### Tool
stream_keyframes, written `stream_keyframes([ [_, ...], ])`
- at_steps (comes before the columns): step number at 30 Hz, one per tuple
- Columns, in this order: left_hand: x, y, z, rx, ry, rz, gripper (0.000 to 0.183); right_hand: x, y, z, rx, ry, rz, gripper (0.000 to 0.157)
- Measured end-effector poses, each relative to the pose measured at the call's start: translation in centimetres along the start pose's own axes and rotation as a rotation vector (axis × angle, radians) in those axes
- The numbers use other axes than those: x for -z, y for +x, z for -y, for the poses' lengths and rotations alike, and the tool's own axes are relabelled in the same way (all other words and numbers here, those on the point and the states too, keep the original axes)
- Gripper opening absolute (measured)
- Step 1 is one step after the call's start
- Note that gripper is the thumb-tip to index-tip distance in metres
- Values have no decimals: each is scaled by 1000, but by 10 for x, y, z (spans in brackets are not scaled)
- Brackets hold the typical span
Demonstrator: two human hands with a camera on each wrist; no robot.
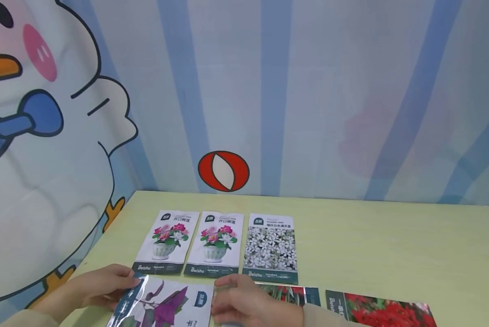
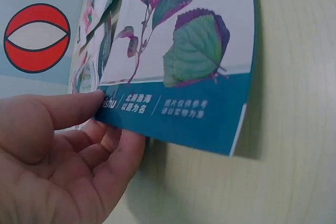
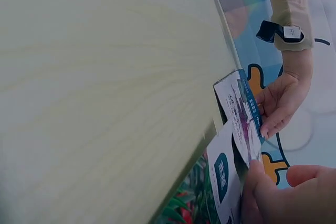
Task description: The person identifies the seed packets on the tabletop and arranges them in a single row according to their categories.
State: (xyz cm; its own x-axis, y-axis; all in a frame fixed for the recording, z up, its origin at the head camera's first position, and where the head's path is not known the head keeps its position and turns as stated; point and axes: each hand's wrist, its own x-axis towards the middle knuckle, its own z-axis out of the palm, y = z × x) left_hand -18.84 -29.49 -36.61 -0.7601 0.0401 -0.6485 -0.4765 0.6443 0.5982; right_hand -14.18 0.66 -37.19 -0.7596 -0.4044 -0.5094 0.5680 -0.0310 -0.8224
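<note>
A seed packet with purple leaves [image 1: 168, 304] lies sideways at the near left of the table, its left end lifted. My left hand [image 1: 101, 287] pinches that left end, thumb on top and fingers beneath; in the left wrist view the hand [image 2: 68, 161] grips the packet's teal band [image 2: 173, 111]. At the packet's other end, my right hand [image 1: 248, 302] holds the edge with bent fingers. In the right wrist view the right hand [image 3: 286, 195] is beside the packet's end and a red-flower packet [image 3: 223, 177]. Part of the right hand's grip is hidden.
Behind the hands, two lotus packets [image 1: 167, 243] [image 1: 216, 245] and a white-flower packet [image 1: 271, 250] form a row. Right of my right hand lie a packet with red flowers and green leaves [image 1: 293, 293] and another red-flower packet [image 1: 383, 311]. A printed curtain [image 1: 318, 100] stands behind the table [image 1: 371, 245].
</note>
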Motion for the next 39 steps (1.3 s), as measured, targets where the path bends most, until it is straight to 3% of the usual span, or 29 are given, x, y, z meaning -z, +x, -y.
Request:
stream_keyframes([
  [5,-3,-4,-7,-21,-61,57,32,-2,0,-1,37,17,2,33],
  [14,-13,0,-37,-139,-113,131,43,4,-1,-1,23,76,200,39],
  [16,-17,0,-46,-160,-113,133,39,5,-1,0,12,31,229,38],
  [21,-24,-2,-70,-277,-103,212,24,6,-2,2,-4,-77,299,34],
  [24,-30,-5,-86,-330,-84,242,24,6,-4,3,8,-79,374,36],
  [29,-43,-8,-107,-347,-19,210,23,8,-4,3,46,-22,488,45],
  [32,-49,-8,-115,-343,43,168,21,9,-4,2,50,-15,469,47],
  [39,-49,-5,-118,-340,77,131,23,23,-6,2,20,-4,373,47],
])
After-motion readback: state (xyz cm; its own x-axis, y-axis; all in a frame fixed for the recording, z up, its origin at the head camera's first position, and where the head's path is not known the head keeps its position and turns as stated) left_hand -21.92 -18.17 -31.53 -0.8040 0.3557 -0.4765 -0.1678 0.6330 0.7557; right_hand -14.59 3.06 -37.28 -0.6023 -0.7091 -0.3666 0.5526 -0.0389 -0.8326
